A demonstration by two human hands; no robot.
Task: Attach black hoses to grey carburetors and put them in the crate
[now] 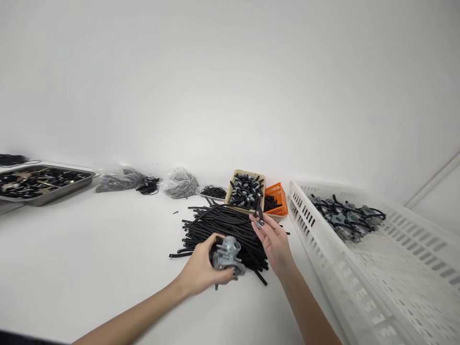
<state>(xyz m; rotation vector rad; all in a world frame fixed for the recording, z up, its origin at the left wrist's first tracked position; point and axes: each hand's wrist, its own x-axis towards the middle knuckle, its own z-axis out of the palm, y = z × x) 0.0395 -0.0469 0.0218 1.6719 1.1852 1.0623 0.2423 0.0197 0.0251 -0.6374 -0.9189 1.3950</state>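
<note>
A knobbly, dull silver metal part (228,255), its round opening (236,245) showing, sat clasped in your left hand (201,267) in front of piled black tubes (215,221), as your right hand (276,244) pinched a small black piece (260,215) near a cream basket (248,173).

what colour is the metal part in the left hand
Silver-grey; the metal part shows best in the head view.
</note>
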